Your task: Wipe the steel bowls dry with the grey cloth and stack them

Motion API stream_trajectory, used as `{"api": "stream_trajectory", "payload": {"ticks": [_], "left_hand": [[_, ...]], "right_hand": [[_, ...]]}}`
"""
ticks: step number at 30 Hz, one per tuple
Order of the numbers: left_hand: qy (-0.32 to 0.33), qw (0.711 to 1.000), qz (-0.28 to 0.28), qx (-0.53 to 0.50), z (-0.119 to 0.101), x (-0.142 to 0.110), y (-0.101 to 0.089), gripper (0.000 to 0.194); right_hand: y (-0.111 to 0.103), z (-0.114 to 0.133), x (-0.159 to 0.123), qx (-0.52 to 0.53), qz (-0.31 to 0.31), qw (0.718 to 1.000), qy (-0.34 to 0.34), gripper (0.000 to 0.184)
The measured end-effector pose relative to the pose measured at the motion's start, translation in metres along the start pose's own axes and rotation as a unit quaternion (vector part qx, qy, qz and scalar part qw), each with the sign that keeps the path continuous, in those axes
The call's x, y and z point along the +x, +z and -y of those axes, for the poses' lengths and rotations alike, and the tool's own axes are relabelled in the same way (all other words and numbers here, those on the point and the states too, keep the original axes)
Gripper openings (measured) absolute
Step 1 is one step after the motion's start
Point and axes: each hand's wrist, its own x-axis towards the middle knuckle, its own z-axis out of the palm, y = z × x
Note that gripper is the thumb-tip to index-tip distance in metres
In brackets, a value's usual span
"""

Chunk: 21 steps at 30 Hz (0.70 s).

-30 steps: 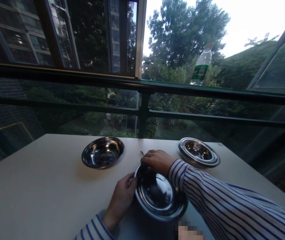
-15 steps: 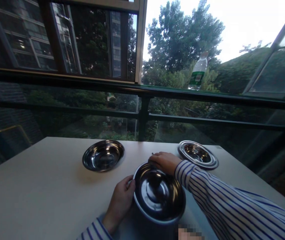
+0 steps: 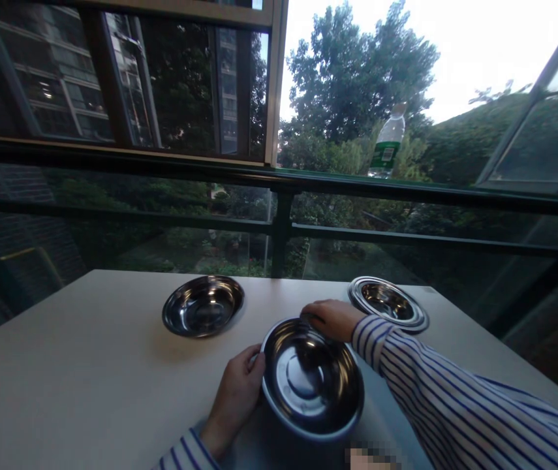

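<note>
A shiny steel bowl [image 3: 303, 378] is tilted toward me above the table's near edge, its inside facing up. My left hand [image 3: 239, 391] grips its left rim, thumb on the near side and fingers behind. At the far rim, my right hand [image 3: 335, 318] reaches in from the right with its fingers curled down over the edge. Whatever lies under those fingers is hidden.
On the white table [image 3: 87, 352], a second steel bowl [image 3: 205, 307] stands back left. Several nested steel dishes [image 3: 389, 303] sit back right. Behind runs a dark railing [image 3: 185, 173], with a green-labelled plastic bottle [image 3: 386, 147] on it.
My right hand has slid a little to the right along the bowl's far rim. A small dark tip beside its fingers is out of sight now. My left hand keeps its grip.
</note>
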Motion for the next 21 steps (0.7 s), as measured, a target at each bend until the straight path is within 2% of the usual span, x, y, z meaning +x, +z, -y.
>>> {"api": "stream_trajectory", "payload": {"ticks": [7,15,21], "left_hand": [[0.01,1.0,-0.006,0.013,-0.002,0.001,0.0,0.039],[-0.008,1.0,-0.025,0.008,-0.002,0.001,0.0,0.043],[-0.006,1.0,-0.021,0.008,-0.002,0.0,-0.001,0.04]], "right_hand": [[-0.001,-0.015,-0.038,0.011,0.008,1.0,0.019,0.033],[0.0,-0.001,-0.009,0.01,-0.006,1.0,0.023,0.032],[-0.001,-0.015,-0.051,0.022,0.011,0.999,0.036,0.032]]}}
